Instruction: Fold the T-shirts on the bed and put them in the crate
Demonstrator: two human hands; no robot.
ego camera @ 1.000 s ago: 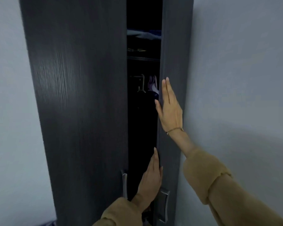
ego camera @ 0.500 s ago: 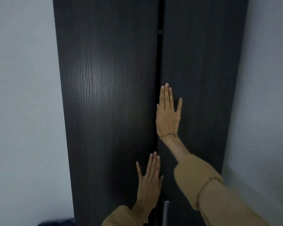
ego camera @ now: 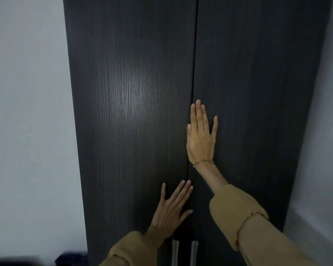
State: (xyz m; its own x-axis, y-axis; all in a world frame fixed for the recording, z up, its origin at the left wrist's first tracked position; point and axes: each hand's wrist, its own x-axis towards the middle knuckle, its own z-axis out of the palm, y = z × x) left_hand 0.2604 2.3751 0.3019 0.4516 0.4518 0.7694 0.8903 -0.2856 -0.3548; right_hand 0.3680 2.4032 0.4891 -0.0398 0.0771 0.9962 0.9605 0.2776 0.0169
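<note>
Both hands pressing flat on wardrobe doors: left hand at 6 o'clock, right hand centre, fingers straight, holding nothing. T-shirts, bed, crate not showing. Probably turning toward bed next.

The wardrobe doors look like dark, faintly sheened wood-grain laminate, with brushed metal handles.

Wardrobe: tall, dark wood-grain, two doors meeting at a thin centre seam.
Handles: two upright metal bars, one each side of the seam, low down.
Wall: pale, on both sides.
</note>
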